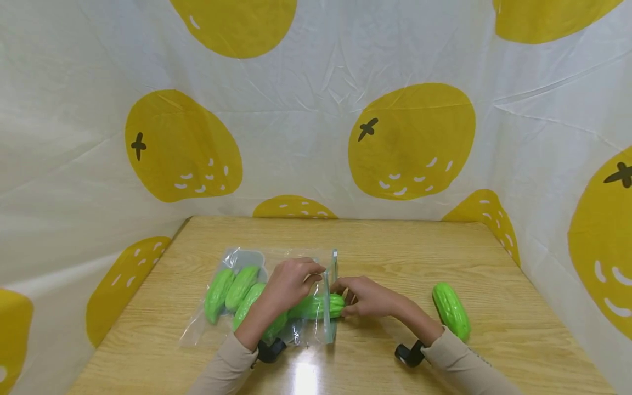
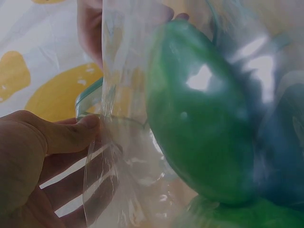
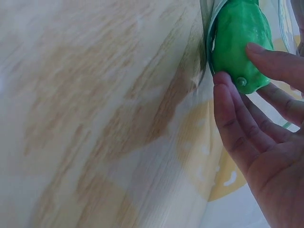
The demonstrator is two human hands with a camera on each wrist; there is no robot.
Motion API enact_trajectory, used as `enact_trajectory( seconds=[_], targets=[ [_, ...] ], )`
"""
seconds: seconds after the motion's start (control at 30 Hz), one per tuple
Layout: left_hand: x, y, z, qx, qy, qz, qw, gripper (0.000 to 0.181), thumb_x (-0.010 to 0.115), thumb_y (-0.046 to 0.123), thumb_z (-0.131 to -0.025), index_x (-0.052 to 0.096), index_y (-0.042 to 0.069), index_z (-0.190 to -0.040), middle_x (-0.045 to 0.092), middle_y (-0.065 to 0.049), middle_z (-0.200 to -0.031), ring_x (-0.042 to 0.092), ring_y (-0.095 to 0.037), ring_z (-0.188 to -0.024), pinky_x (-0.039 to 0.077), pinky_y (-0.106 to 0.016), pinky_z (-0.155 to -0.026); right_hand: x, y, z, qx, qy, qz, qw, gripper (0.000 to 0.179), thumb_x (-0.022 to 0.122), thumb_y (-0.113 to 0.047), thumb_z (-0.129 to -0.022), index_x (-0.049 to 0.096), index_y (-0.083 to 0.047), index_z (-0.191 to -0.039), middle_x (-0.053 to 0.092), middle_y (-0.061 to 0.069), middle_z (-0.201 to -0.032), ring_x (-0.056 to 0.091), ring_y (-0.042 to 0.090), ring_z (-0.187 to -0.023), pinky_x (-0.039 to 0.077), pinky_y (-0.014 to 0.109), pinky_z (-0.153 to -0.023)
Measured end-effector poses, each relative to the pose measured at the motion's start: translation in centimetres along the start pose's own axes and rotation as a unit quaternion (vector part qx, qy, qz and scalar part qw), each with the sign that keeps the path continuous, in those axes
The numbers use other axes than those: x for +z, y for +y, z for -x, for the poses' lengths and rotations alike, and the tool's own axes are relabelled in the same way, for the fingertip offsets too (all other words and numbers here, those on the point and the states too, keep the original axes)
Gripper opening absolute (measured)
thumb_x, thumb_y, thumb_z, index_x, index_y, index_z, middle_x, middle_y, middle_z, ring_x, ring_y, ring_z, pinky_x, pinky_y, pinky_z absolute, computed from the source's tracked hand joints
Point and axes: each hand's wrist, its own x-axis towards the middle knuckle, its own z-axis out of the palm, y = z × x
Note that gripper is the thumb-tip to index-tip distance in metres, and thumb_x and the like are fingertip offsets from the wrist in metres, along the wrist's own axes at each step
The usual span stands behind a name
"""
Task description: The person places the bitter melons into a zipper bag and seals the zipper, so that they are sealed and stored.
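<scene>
A clear zip bag [image 1: 327,323] with a pale green zip edge lies on the table, its mouth facing right. Several bright green bitter melons [image 1: 219,294] are inside it. My left hand [image 1: 292,281] reaches over the bag and pinches the upper edge of its mouth; in the left wrist view the thumb [image 2: 78,133] presses the film. At the opening, my right hand [image 1: 369,297] grips the end of another bitter melon [image 3: 242,47], most of which is inside the bag. One more bitter melon [image 1: 451,312] lies loose beside my right forearm.
The wooden table [image 1: 395,247] is enclosed at the back and sides by a white curtain [image 1: 306,137] with large yellow fruit prints. Black wrist cameras [image 1: 410,355] sit under both wrists, close over the tabletop.
</scene>
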Motion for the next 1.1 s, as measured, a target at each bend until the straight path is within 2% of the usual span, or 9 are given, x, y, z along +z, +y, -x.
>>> enact_trajectory(
  seconds=[0.23, 0.53, 0.7, 1.1],
  targets=[
    [0.00, 0.02, -0.01, 0.000, 0.000, 0.000, 1.0000, 0.013, 0.079, 0.015, -0.090, 0.082, 0.018, -0.103, 0.079, 0.006, -0.093, 0.074, -0.013, -0.082, 0.060, -0.031, -0.073, 0.33, -0.44, -0.16, 0.010, 0.016, -0.021, 0.9996, 0.042, 0.079, -0.008, -0.089, 0.060, -0.005, -0.126, 0.069, 0.014, -0.123, 0.073, 0.012, -0.090, 0.059, 0.021, -0.075],
    [-0.08, 0.11, -0.03, 0.001, -0.004, 0.000, 1.0000, 0.013, 0.079, 0.015, -0.091, 0.082, 0.017, -0.103, 0.078, 0.006, -0.092, 0.073, -0.012, -0.081, 0.060, -0.030, -0.072, 0.50, -0.53, -0.37, 0.012, 0.020, -0.015, 0.9996, 0.038, 0.074, -0.002, -0.090, 0.062, -0.007, -0.125, 0.069, 0.012, -0.124, 0.072, 0.013, -0.094, 0.058, 0.023, -0.083],
    [-0.02, 0.07, -0.01, 0.002, -0.002, 0.004, 1.0000, 0.013, 0.079, 0.015, -0.090, 0.082, 0.017, -0.103, 0.078, 0.006, -0.092, 0.073, -0.011, -0.081, 0.060, -0.030, -0.072, 0.60, -0.57, -0.46, 0.012, 0.022, -0.012, 0.9996, 0.036, 0.069, 0.002, -0.089, 0.062, -0.006, -0.124, 0.070, 0.012, -0.120, 0.072, 0.014, -0.094, 0.058, 0.023, -0.083],
    [0.01, 0.03, 0.03, 0.001, 0.000, 0.001, 1.0000, 0.013, 0.079, 0.015, -0.091, 0.082, 0.017, -0.103, 0.079, 0.006, -0.094, 0.074, -0.012, -0.083, 0.060, -0.031, -0.074, 0.90, -0.61, -0.73, 0.008, 0.031, -0.044, 0.9985, 0.025, 0.072, 0.004, -0.086, 0.062, -0.003, -0.108, 0.070, 0.010, -0.106, 0.073, 0.014, -0.089, 0.060, 0.022, -0.080]
  ],
)
